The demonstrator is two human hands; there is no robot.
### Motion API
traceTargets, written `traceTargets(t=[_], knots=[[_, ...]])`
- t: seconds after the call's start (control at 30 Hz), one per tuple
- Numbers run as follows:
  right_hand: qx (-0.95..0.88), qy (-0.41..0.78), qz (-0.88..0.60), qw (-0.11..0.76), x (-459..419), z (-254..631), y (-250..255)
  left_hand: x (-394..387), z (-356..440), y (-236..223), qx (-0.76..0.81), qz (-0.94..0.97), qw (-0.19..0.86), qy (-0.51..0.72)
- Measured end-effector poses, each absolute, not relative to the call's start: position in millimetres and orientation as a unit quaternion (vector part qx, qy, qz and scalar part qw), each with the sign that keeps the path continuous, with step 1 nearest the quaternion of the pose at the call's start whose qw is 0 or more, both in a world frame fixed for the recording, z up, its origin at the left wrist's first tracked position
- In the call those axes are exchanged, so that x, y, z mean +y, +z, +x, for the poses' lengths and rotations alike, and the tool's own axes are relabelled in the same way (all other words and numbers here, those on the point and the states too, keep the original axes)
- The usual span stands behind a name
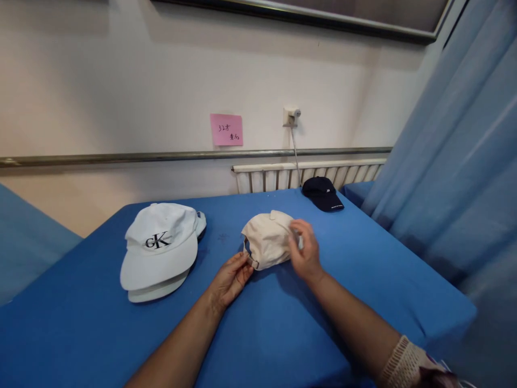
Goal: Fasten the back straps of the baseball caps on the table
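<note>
The left hand pinched the beige cap at 8 o'clock. The right hand curled loosely at 3 o'clock, hold unclear; slack fingers risked dropping it.

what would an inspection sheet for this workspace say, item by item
surface: blue-covered table, faint dark marks left of the cream cap
handled thing: cream cap, back opening and strap toward the left
other caps: stacked white caps at left, top one with black lettering; dark cap near the far right corner
clutter: tiny white specks near the far edge, too small to identify
left grip: pinches the cream cap's strap
right grip: blurred, at the cap's right side; contact unclear
cables: one cord down from the wall socket; lower end hidden
surroundings: pink note, rail, radiator, blue curtain
</note>
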State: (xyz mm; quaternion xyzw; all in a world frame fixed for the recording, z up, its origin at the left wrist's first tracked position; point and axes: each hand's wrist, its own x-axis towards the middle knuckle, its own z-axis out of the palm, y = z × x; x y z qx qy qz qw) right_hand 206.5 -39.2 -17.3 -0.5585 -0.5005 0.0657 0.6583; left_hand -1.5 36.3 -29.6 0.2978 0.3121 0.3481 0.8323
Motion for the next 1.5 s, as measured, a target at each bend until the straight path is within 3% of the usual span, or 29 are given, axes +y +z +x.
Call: traceTargets(t=[0.07, 0.13, 0.37, 0.43, 0.6, 0.83, 0.97, 1.3, 1.5], knots=[[-0.683, 0.057, -0.498, 0.532, -53, 175, -15, 34, -1, -29, 0.308, 0.307, 0.832, 0.344], [-0.741, 0.061, -0.493, 0.452, -58, 155, -18, 32, -2, -28, 0.302, 0.312, 0.834, 0.34], [-0.749, 0.078, -0.521, 0.403, -40, 163, -38, 33, -7, -29, 0.35, 0.38, 0.797, 0.311], [-0.743, 0.077, -0.539, 0.389, -38, 167, -41, 34, -6, -30, 0.41, 0.445, 0.723, 0.335], [-0.731, 0.048, -0.59, 0.34, -38, 169, -41, 28, -5, -22, 0.442, 0.684, 0.381, 0.438], [-0.736, 0.025, -0.608, 0.296, -42, 169, -38, 11, -1, -8, 0.322, 0.842, 0.232, 0.365], [-0.736, 0.032, -0.612, 0.287, -43, 166, -40, 11, 3, -15, 0.286, 0.886, 0.22, 0.292], [-0.751, 0.059, -0.59, 0.291, -45, 166, -36, 9, 4, -19, 0.311, 0.867, 0.287, 0.263], [-0.751, 0.079, -0.546, 0.362, -40, 170, -45, 11, -2, -9, 0.295, 0.798, 0.433, 0.298]])
